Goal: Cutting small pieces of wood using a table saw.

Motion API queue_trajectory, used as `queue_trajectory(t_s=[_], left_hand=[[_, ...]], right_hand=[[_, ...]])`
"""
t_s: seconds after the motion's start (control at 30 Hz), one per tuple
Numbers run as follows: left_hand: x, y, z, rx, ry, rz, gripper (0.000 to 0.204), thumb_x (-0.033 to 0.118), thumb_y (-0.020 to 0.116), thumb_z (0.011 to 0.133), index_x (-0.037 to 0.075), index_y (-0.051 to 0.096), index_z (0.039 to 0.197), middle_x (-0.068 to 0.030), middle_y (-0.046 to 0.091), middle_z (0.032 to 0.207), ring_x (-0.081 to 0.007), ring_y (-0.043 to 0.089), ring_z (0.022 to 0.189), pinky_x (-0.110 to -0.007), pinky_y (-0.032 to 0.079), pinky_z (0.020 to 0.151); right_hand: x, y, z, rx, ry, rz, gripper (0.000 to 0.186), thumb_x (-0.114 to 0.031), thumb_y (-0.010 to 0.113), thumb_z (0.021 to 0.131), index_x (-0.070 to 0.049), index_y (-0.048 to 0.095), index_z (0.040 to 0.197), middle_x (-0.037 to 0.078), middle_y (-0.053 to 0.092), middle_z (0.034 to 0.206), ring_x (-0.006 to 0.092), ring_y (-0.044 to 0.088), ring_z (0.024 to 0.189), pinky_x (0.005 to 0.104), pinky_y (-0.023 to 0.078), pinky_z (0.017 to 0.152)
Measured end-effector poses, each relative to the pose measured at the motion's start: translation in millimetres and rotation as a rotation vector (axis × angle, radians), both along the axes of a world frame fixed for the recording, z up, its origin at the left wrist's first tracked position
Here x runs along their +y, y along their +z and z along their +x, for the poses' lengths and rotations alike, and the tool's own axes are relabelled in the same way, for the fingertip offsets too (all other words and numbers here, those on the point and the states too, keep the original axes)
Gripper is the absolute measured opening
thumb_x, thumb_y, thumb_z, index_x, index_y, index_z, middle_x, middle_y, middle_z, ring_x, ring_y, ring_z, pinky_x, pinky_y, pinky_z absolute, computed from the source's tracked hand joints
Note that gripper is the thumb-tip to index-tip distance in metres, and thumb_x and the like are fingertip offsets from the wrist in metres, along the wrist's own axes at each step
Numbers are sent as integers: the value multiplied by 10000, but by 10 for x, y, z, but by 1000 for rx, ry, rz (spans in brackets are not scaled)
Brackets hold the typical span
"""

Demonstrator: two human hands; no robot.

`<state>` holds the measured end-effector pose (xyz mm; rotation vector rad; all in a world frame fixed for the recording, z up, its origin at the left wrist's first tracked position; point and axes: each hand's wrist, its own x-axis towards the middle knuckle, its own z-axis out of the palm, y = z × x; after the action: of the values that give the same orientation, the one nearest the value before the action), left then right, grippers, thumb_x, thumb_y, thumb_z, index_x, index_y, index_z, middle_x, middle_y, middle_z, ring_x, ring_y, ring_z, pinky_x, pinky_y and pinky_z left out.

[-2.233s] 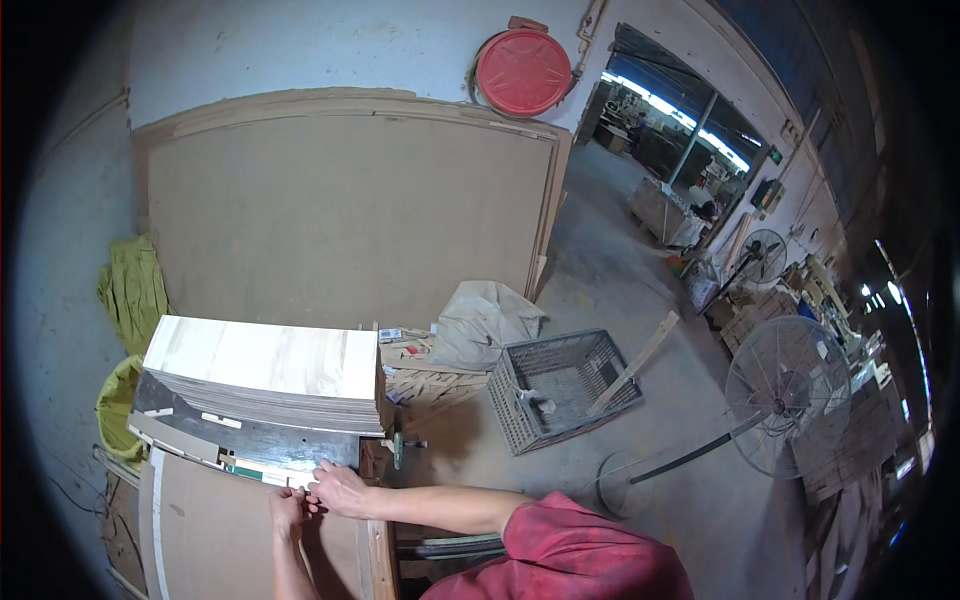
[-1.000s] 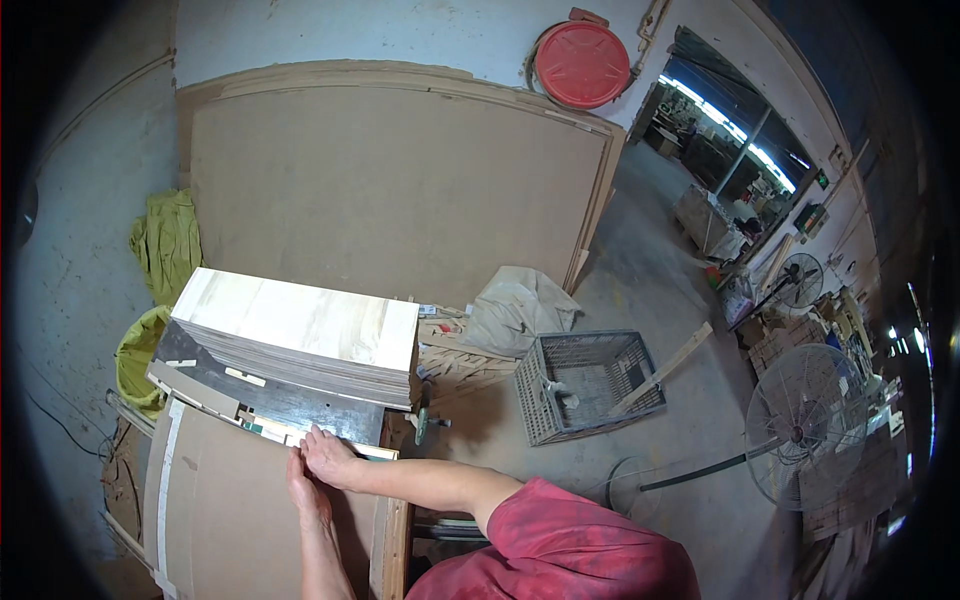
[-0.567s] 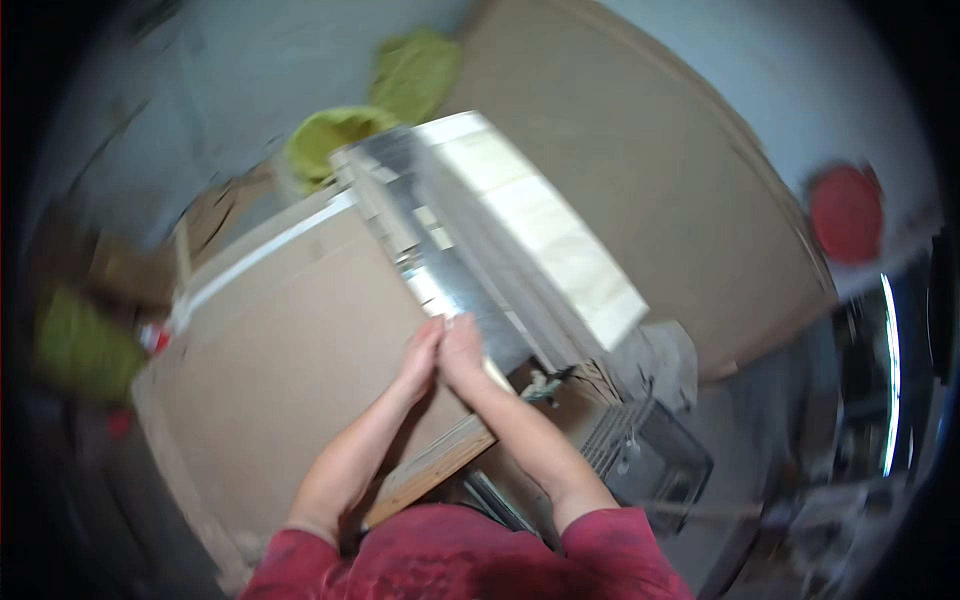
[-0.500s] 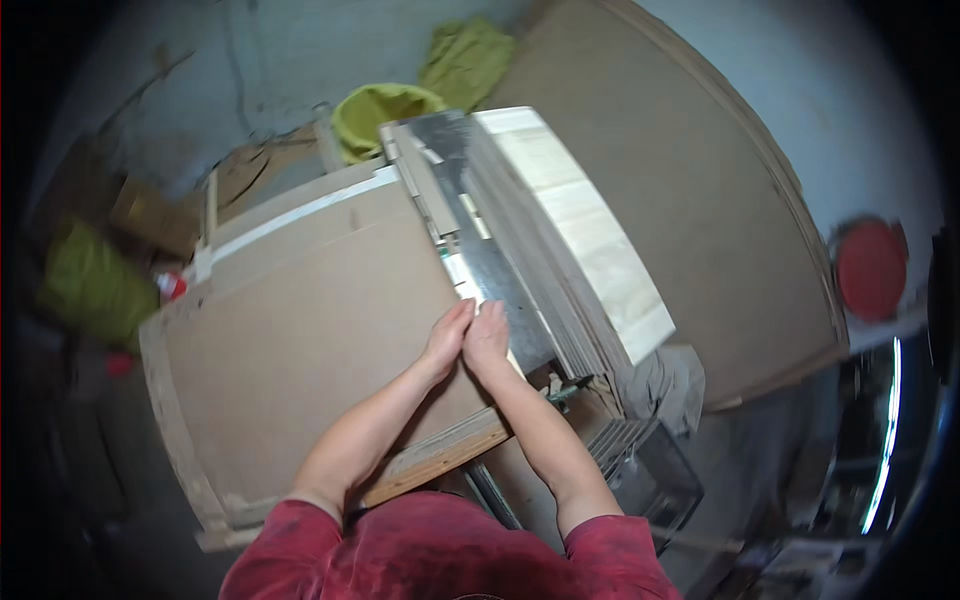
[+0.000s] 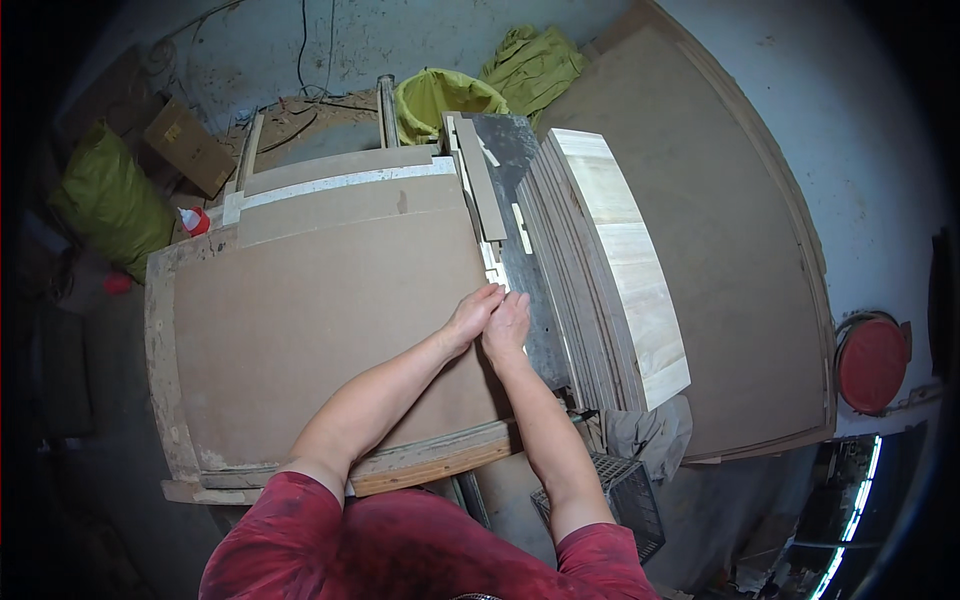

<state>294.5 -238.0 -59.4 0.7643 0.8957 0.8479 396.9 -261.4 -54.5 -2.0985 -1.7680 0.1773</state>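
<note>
Head view shows both hands, left hand (image 5: 472, 318) and right hand (image 5: 506, 325), fingers pinched on a small pale wood strip (image 5: 493, 282) at the brown board's (image 5: 320, 330) right edge, seemingly not yet seated.

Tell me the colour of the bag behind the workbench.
Yellow-green bag, open-mouthed, seen best in the head view.

A brown cardboard box (image 5: 188, 150) lies tilted on the floor beyond the far left corner of the large brown board (image 5: 320, 330). A bulging green sack (image 5: 105, 200) sits left of that board.
</note>
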Motion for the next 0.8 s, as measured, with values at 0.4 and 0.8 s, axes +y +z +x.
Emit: queue_trajectory(t_s=[0.4, 0.8], left_hand=[[101, 190, -166, 48, 51, 0, 551, 353, 590, 1160, -15, 580, 1570, -121, 657, 1528, -202, 563, 1449, -346, 394, 1256], [271, 115, -134, 20, 82, 23, 593, 358, 582, 1157, 5, 518, 1630, -124, 623, 1579, -215, 545, 1478, -345, 379, 1270]], right_hand=[[334, -108, 39, -191, 162, 34, 368, -131, 654, 1007, 16, 734, 1334, 222, 669, 1116, 411, 608, 1134, 506, 548, 981], [580, -155, -48, -60, 116, 87, 321, -142, 654, 1012, 41, 714, 1270, 228, 667, 1117, 416, 609, 1113, 510, 551, 954]])
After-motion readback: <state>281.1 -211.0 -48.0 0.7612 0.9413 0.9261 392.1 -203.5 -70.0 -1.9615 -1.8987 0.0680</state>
